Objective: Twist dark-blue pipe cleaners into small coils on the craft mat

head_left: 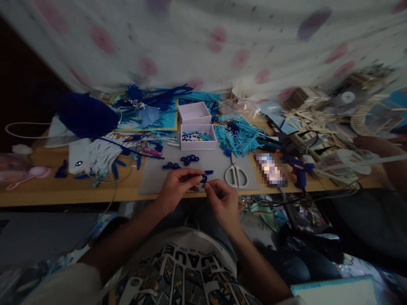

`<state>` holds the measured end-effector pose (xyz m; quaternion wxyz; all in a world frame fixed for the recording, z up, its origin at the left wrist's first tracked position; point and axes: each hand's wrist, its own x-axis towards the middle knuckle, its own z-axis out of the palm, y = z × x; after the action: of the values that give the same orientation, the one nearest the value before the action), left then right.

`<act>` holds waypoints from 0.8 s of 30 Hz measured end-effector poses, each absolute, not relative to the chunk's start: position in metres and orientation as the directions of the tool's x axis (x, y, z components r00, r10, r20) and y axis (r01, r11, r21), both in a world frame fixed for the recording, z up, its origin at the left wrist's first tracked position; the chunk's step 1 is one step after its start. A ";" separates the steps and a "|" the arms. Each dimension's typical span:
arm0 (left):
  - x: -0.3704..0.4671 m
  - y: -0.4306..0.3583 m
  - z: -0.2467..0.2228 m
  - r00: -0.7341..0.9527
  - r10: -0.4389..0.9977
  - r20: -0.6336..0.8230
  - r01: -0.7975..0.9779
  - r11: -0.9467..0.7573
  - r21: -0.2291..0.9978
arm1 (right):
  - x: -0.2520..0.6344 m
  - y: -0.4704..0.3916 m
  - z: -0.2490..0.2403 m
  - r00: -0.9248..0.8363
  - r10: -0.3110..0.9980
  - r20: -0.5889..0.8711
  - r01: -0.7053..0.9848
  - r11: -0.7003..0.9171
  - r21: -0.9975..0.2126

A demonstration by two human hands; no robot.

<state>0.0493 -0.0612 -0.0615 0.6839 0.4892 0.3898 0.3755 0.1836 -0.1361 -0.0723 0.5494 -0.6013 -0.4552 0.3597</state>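
Over the front edge of a grey mat (149, 180), my left hand (180, 186) and my right hand (222, 201) meet fingertip to fingertip. Between them is a small dark-blue pipe cleaner piece (204, 179), bent into a curl. Both hands pinch it, the left from its left side and the right from below. Just beyond my fingers, a short straight blue piece (208, 172) shows. Two groups of coiled blue pieces (190, 159) lie farther back on the mat. White-handled scissors (236, 176) rest to the right of my right hand, handles toward me.
A white box (199, 145) of small beads stands behind the mat, its lid (194, 112) behind it. Light-blue pipe cleaners (240, 135) are heaped beside it. At right lie a lit phone (271, 170) and a blue glue gun (299, 169) with cables. Another person's arm (384, 152) reaches in.
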 end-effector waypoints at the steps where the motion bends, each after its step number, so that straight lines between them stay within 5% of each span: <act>1: 0.049 -0.059 -0.061 0.430 0.882 -0.192 -0.143 0.277 0.950 | 0.185 -0.135 -0.072 0.301 0.952 0.060 0.151 0.014 -0.988; 11: 0.050 -0.059 -0.067 0.596 0.670 -0.442 -0.316 0.702 0.638 | 0.194 -0.129 -0.071 0.186 0.982 0.000 0.056 -0.010 -0.998; 24: 0.056 -0.078 -0.073 0.432 0.892 -0.134 -0.247 0.260 0.933 | 0.213 -0.132 -0.059 -0.027 0.988 -0.150 -0.151 -0.152 -0.977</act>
<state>0.0563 -0.0777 -0.0729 0.7114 0.4581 0.3520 0.4001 0.2127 -0.1324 -0.0586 0.4934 -0.4927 -0.4249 0.5772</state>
